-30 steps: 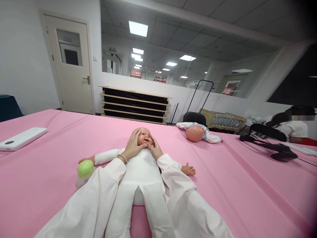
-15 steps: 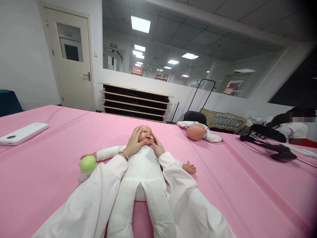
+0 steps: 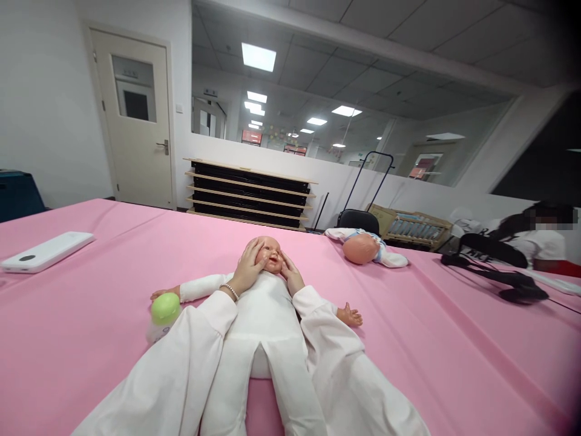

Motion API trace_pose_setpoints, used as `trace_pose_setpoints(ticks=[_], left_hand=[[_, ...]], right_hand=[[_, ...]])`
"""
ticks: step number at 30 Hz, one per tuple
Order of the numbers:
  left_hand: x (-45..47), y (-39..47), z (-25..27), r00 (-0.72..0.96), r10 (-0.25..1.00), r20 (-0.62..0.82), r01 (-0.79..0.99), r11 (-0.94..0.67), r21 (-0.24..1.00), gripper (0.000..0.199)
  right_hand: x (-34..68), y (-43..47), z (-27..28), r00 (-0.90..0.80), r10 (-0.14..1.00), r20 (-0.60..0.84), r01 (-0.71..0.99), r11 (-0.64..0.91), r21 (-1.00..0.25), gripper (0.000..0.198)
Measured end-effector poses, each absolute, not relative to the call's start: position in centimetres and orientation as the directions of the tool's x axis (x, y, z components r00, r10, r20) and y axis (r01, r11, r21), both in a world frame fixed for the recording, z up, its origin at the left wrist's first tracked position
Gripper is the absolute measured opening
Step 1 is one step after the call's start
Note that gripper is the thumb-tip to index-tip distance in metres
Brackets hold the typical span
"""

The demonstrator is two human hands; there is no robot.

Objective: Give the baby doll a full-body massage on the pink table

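The doll (image 3: 267, 312) lies on its back on the pink counter (image 3: 431, 363), straight ahead of the person, with its head away and its legs toward the camera. Both hands are at its head (image 3: 271, 257), one on either side.

The left hand (image 3: 247, 270) rests on the left of the face, its back turned up and the wrist slightly bent. Its fingers are open, stretched forward and close together along the temple, and the thumb reaches over the cheek toward the mouth. The right hand (image 3: 292, 274) lies against the opposite side, its fingers also extended and leaning in toward the head, not curled around it; its thumb is hard to make out.

Both forearms run forward and inward in loose white sleeves, the left sleeve (image 3: 181, 351) and the right sleeve (image 3: 338, 339) flanking the doll's body. A beaded bracelet (image 3: 230, 291) circles the left wrist. One doll arm (image 3: 202, 289) stretches out to the left, its hand just beside a green-capped bottle (image 3: 166, 310), which the left sleeve partly covers. The other small hand (image 3: 350, 315) pokes out beyond the right sleeve. A second doll (image 3: 361, 248) lies farther off to the right.
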State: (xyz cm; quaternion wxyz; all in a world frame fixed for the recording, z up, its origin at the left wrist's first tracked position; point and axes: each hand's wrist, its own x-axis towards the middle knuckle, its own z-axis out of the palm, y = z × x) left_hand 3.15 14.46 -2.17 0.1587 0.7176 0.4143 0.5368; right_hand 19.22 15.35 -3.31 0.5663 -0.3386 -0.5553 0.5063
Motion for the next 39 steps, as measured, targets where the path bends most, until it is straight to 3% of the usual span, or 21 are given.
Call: trace_pose_setpoints(ticks=[4,12,19,25,34,39], left_hand=[[3.2,14.4,-2.0,0.080,0.781,0.620,0.418,-0.591,0.690,0.051],[3.5,13.8,-1.8,0.081,0.813,0.576,0.524,-0.526,0.670,0.087],[3.2,14.5,-2.3,0.086,0.795,0.600,0.433,-0.572,0.696,0.053],[3.3,14.1,-2.1,0.105,0.799,0.592,0.515,-0.553,0.655,0.084],[2.5,15.0,-2.6,0.128,0.778,0.615,0.360,-0.614,0.702,0.048],[2.6,13.5,-1.4,0.077,0.855,0.512,0.345,-0.505,0.791,0.048]], right_hand=[[19.2,15.4,-3.3,-0.107,0.947,0.302,-0.169,0.282,-0.944,0.074],[19.0,15.3,-3.2,-0.107,0.948,0.300,-0.153,0.283,-0.947,0.097],[19.4,15.3,-3.1,-0.150,0.952,0.267,-0.267,0.221,-0.938,0.081],[18.9,14.4,-2.4,-0.135,0.951,0.280,-0.151,0.259,-0.954,0.096],[19.2,15.3,-3.5,-0.154,0.938,0.311,-0.189,0.281,-0.941,0.073],[18.6,14.9,-3.9,-0.030,0.946,0.323,-0.004,0.323,-0.946,0.061]])
